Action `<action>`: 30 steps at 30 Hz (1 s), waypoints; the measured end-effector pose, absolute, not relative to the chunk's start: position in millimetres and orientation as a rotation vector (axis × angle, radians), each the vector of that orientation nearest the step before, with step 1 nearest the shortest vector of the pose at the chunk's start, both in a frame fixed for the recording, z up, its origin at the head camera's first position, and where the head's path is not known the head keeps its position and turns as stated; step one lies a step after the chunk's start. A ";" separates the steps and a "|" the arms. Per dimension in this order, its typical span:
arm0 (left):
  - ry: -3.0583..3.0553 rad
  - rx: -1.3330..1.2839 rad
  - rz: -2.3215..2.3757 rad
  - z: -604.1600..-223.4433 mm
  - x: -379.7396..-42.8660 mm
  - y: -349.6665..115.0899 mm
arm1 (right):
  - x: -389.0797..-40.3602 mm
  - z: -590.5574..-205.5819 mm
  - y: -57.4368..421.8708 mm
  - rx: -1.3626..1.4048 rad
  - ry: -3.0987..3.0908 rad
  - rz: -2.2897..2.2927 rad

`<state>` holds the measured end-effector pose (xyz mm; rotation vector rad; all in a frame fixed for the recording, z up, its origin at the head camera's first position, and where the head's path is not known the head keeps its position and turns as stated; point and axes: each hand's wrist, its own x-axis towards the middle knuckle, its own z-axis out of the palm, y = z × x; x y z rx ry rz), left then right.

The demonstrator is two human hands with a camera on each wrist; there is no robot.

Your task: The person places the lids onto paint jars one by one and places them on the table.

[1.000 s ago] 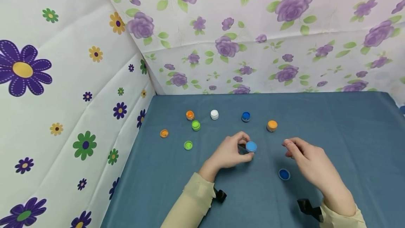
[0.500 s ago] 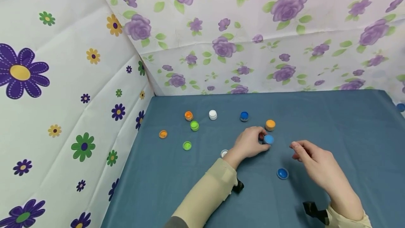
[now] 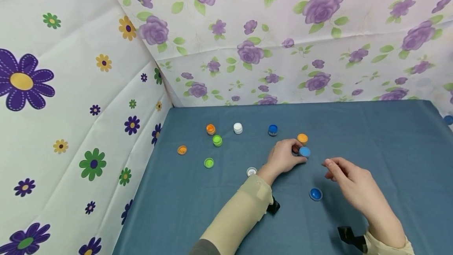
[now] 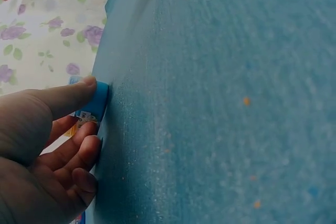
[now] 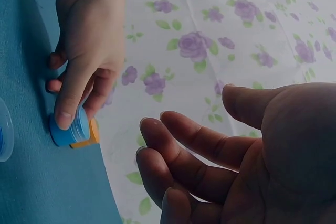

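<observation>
My left hand (image 3: 281, 157) pinches a small light blue jar (image 3: 304, 151) between thumb and fingers, right in front of a yellow-orange jar (image 3: 302, 137). In the left wrist view the thumb lies along one side of the blue jar (image 4: 98, 100), and its base sits at the blue cloth. The right wrist view has the jar (image 5: 64, 134) beside the yellow-orange one. Off to the right, my right hand (image 3: 354, 184) hovers over the cloth with loosely bent fingers and nothing in them. Below and left of it lies a dark blue lid (image 3: 316, 194), inner side up.
Along the back stand an orange jar (image 3: 210, 129), a green jar (image 3: 217, 141), a white jar (image 3: 238, 128) and a dark blue jar (image 3: 273, 130). Loose orange (image 3: 182, 150), green (image 3: 209, 163) and white (image 3: 251, 171) lids lie nearer. Flowered sheets (image 3: 249, 50) rise behind and left.
My left hand has carried the light blue jar rightward and slightly back, up to the yellow-orange jar. The white lid has come into view behind it. My right hand has barely shifted.
</observation>
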<state>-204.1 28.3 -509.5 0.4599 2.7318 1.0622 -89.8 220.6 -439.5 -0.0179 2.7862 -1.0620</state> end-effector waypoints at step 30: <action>2.833 0.076 1.383 -501.4 -242.8 -26.0 | -88.9 -443.7 224.3 -0.024 2.765 -1.017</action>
